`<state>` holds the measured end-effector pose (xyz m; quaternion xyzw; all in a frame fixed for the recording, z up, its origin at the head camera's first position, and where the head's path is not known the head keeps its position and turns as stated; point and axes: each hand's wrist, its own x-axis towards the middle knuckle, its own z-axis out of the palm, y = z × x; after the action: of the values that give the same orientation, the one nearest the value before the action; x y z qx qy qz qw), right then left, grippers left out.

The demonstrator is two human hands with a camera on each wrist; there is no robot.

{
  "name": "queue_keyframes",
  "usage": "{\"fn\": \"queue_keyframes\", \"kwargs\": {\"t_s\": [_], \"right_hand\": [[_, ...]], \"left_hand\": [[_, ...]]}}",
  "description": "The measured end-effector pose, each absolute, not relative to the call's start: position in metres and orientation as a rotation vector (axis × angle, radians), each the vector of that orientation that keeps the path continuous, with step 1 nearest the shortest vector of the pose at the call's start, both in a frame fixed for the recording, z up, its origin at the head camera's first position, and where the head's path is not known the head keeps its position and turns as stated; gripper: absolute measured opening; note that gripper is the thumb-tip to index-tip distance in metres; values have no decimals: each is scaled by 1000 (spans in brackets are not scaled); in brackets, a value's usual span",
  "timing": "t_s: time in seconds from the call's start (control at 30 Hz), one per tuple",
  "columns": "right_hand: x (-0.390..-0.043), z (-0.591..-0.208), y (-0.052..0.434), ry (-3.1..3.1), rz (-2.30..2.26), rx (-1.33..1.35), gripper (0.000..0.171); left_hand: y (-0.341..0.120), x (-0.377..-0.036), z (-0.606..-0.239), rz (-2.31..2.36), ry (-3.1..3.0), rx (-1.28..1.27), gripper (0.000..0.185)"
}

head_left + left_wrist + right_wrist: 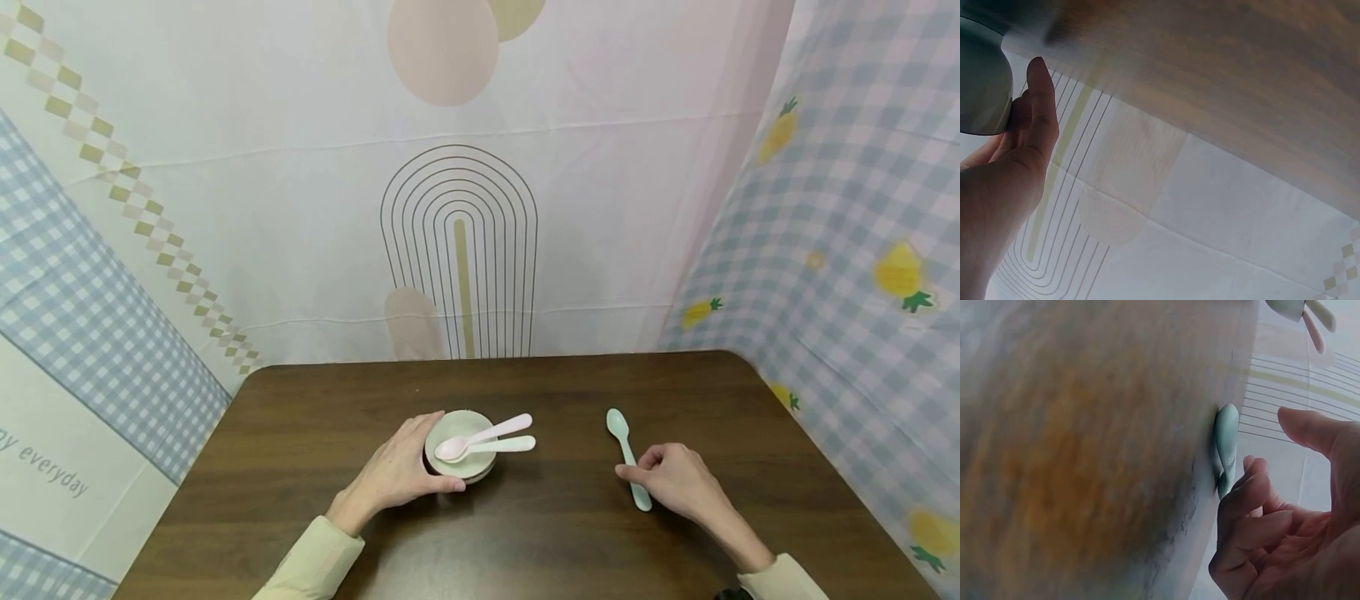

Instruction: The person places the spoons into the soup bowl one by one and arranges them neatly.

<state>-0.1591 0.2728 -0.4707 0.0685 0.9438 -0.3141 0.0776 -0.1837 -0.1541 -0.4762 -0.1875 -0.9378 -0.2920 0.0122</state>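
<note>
A pale bowl [459,446] stands on the dark wooden table [540,533] left of centre, apparently on top of another one. A pink spoon [483,436] and a white spoon [504,445] lie in it, handles pointing right. My left hand [418,460] grips the bowl's left side, fingers behind it and thumb in front. The left wrist view shows that hand [1016,144] against the bowl [982,81]. A mint green spoon [627,454] lies flat on the table. My right hand [660,471] sits over its handle with fingers curled. In the right wrist view a fingertip [1250,484] touches the green spoon [1227,440] while the thumb stays off it.
Patterned cloth walls close in the table at the back and on both sides: arches [459,250] behind, blue check with pineapples [862,250] to the right. Bare tabletop lies between the bowl and the green spoon. The table's rounded back corners sit near the cloth.
</note>
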Motion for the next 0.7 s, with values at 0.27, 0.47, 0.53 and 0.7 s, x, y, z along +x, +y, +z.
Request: {"fn": "queue_keyframes", "kwargs": {"t_s": [0.27,0.47,0.53,0.7], "right_hand": [[-159,-474,274,2816,-888,198,44],[-158,-475,275,2836,-854,168,46],[-158,-476,275,2849,-851,161,47],[-159,-477,275,2858,-849,163,46]], "left_hand": [[-154,-184,-476,-912,-2923,-581,113],[-154,-183,-476,-905,-2922,-583,113],[-154,-183,-476,-907,-2921,-584,113],[-154,-183,-476,-912,-2923,-580,113]]}}
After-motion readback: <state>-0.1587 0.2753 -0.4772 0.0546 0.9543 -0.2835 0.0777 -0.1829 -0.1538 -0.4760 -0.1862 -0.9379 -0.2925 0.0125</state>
